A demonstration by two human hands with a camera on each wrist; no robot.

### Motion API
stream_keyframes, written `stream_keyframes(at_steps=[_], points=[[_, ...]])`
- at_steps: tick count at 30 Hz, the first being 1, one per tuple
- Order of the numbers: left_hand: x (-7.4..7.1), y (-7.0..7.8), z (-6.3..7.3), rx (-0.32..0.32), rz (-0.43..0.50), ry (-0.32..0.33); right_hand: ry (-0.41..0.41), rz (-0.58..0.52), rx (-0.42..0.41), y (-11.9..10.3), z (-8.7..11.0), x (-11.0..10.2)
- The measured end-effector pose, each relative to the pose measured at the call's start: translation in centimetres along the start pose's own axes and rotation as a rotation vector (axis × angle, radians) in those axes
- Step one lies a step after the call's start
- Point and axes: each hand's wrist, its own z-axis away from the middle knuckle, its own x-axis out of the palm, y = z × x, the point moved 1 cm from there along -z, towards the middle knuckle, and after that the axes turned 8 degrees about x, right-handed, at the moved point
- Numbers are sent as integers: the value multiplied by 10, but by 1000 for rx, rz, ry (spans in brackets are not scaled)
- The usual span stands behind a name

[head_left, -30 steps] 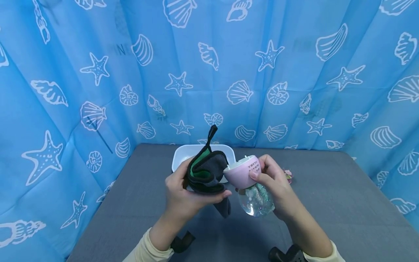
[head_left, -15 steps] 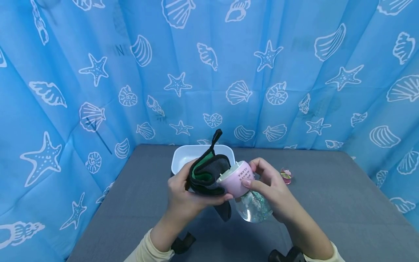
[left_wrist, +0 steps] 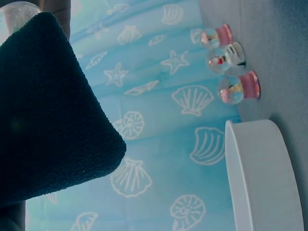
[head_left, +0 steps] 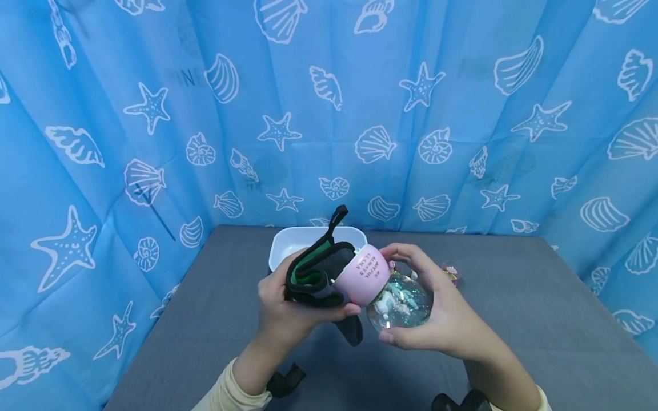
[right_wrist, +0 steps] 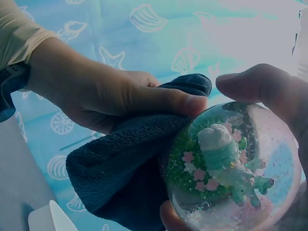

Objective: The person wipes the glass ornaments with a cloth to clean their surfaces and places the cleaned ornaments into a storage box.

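My left hand (head_left: 288, 317) grips a folded dark grey cloth (head_left: 329, 264) with green inner folds, black edging and a hanging loop at its top. Against the cloth's right side leans the pink lettered base (head_left: 362, 277) of a snow globe, tilted so its underside faces the folds. Around the glass ball (head_left: 403, 302) curl the thumb and fingers of my right hand (head_left: 449, 314). Through the glass in the right wrist view, a white llama figure (right_wrist: 219, 144) shows among green and pink flowers and glitter. The cloth hides much of the base's underside.
Behind the hands stands a white plastic basin (head_left: 280, 245) on the grey tabletop (head_left: 216, 308). Small snow globes, one with a pink base (left_wrist: 250, 84), stand in a row beyond the basin in the left wrist view. A blue shell-patterned curtain (head_left: 329, 114) encloses the table.
The right hand has shifted its grip from the pink base to the glass ball. The snow globe has moved left, and its base now meets the cloth. The left hand stays nearly in place.
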Motion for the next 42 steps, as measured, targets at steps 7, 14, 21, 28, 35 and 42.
stream_keyframes(at_steps=[7,14,21,28,35,42], points=[[-2,0,-1,13,-25,-15,-20,24,-21,-2,3,0],[0,-1,2,-23,-28,-70,95,68,-64,-4,3,5],[-1,-2,2,-52,-57,-80,166,45,-125,-8,3,5],[-2,-1,2,-79,-23,-89,162,62,-179,-7,4,5],[1,0,3,-61,-1,-100,202,216,-177,-8,7,-1],[4,0,4,-63,2,-82,228,253,-168,-8,6,-3]])
